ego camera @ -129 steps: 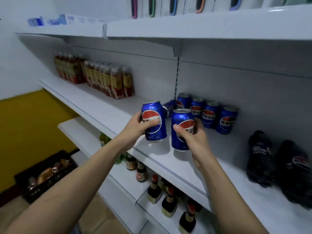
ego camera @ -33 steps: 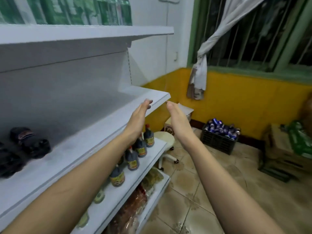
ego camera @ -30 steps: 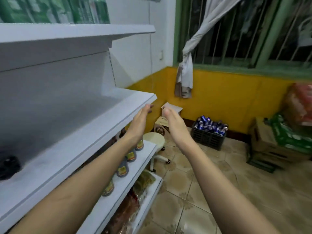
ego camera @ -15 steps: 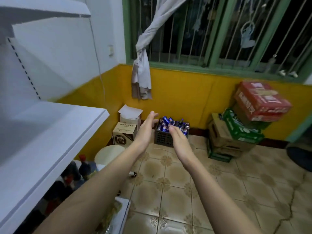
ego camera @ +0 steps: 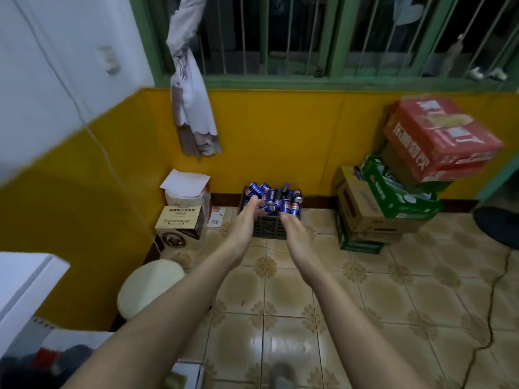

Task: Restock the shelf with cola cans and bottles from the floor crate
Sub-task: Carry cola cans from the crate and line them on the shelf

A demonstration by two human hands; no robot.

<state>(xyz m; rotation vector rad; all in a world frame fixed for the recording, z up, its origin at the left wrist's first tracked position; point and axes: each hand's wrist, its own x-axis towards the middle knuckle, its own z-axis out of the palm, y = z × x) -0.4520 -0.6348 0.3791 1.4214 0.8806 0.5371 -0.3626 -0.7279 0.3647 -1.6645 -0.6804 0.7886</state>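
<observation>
A single head-worn wide-angle camera looks forward and down across a tiled floor [ego camera: 365, 304] toward a yellow wall [ego camera: 280, 136] and barred window [ego camera: 280, 37], with the crate [ego camera: 269, 228] far off at centre and both forearms reaching in from the bottom edge.

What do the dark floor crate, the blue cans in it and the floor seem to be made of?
Dark floor crate: likely moulded plastic, matte, with a lattice wall. Blue cans: probably aluminium, glossy printed sides with silvery ends. Floor: glazed ceramic tile by the look, patterned beige squares with grout lines and a light reflection.
</observation>
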